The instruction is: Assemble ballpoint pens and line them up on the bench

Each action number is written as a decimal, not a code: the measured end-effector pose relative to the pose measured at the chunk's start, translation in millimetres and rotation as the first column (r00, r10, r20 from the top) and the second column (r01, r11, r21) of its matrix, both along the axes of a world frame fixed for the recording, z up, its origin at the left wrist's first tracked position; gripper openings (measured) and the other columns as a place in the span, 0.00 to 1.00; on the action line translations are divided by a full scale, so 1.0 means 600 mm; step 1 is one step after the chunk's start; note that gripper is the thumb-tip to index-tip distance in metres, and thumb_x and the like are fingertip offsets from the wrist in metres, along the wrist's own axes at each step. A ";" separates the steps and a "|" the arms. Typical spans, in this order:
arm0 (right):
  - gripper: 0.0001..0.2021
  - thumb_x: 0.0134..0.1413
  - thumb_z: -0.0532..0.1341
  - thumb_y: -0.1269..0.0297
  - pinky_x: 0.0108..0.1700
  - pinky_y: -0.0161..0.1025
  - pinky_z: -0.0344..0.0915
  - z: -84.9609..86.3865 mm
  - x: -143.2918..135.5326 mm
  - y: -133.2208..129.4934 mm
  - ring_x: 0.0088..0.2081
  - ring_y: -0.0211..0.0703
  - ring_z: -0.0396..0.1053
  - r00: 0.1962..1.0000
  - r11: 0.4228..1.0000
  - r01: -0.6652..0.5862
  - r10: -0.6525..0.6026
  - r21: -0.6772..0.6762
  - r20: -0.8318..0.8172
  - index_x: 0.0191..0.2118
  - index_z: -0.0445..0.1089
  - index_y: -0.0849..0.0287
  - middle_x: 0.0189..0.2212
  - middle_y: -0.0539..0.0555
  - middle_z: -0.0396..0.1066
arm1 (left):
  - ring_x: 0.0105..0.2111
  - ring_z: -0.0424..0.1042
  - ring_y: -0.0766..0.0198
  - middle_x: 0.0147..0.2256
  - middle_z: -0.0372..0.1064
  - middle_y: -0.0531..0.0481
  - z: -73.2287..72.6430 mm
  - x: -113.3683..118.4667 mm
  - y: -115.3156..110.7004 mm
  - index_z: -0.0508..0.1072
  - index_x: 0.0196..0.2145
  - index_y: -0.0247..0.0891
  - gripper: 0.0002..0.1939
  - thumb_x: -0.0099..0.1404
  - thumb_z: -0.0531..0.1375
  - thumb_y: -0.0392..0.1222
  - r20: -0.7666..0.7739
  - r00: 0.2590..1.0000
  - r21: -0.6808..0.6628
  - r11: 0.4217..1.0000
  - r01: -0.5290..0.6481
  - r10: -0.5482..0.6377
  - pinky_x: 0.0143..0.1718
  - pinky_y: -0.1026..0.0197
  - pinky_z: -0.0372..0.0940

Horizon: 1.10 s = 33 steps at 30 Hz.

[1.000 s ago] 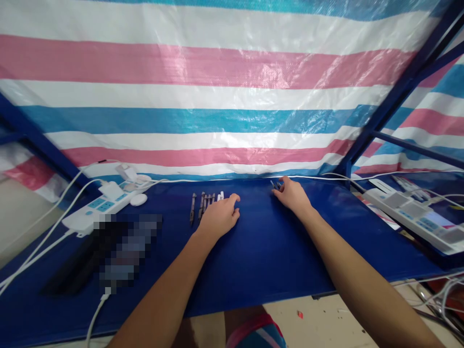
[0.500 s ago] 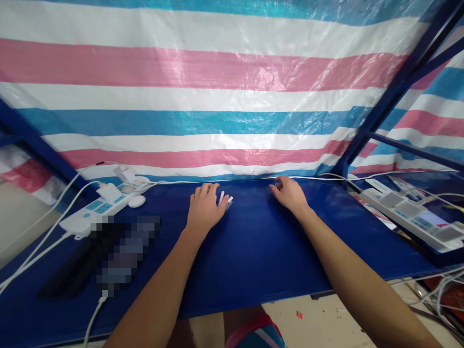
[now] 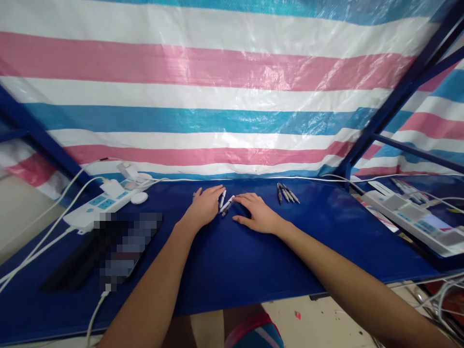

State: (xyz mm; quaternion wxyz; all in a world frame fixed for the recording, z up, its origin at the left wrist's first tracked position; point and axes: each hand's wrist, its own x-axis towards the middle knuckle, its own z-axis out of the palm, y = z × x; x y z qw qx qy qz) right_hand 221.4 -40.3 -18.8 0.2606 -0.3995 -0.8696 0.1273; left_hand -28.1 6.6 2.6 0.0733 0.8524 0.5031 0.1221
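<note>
Several white-and-dark pens (image 3: 227, 205) lie on the blue tabletop (image 3: 250, 270) in the gap between my two hands. My left hand (image 3: 205, 208) rests over the left side of them, its fingers stretched forward and together, partly covering what lies beneath. From the other side, my right hand (image 3: 259, 213) reaches in with fingers extended and thumb apart. Its fingertips are at or very near the upper end of one white pen; contact is hard to tell. Farther right, a separate group of several grey and dark pens (image 3: 288, 193) lies fanned side by side.
On the left are a white power strip (image 3: 89, 215) with chargers, a round white object (image 3: 139, 198) and a pixelated phone-like device (image 3: 130, 251) on a cable. Another power strip (image 3: 416, 220) sits at the right. Striped sheeting (image 3: 217, 116) hangs behind.
My right hand has moved left from the right-hand pen group, which is now uncovered, to the pens near my left hand. My left hand has shifted slightly and its fingers now point more rightward.
</note>
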 end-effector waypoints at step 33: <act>0.19 0.74 0.62 0.60 0.63 0.58 0.66 -0.008 -0.014 0.013 0.56 0.56 0.70 0.996 0.996 -0.037 0.043 0.080 -0.075 0.66 0.72 0.53 0.54 0.62 0.74 | 0.56 0.76 0.51 0.58 0.78 0.45 0.011 0.004 -0.006 0.79 0.59 0.43 0.23 0.73 0.52 0.33 0.052 0.987 0.099 0.984 0.146 -0.152 0.59 0.49 0.68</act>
